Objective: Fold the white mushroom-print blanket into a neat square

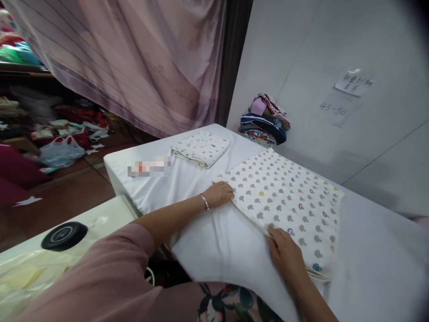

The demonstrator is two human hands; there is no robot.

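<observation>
Beside pale wall (301, 49), on white-sheeted surface (208, 243), touches folded mushroom-print cloth (284, 192) reaching surface's far edge, with half-curled left hand (219, 194) and right hand (287, 249); cannot tell whether gripping.

Two hands (218, 194) (286, 251). Two cloths (205, 148) (283, 197) on one table (378, 255): one near far corner, one along right edge. Two wall notes (353, 85) (334, 111). One bracelet (204, 202). One curtain (167, 58).

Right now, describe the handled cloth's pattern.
White cloth with grey mushroom-like motifs, some coloured ones; head view.
</observation>
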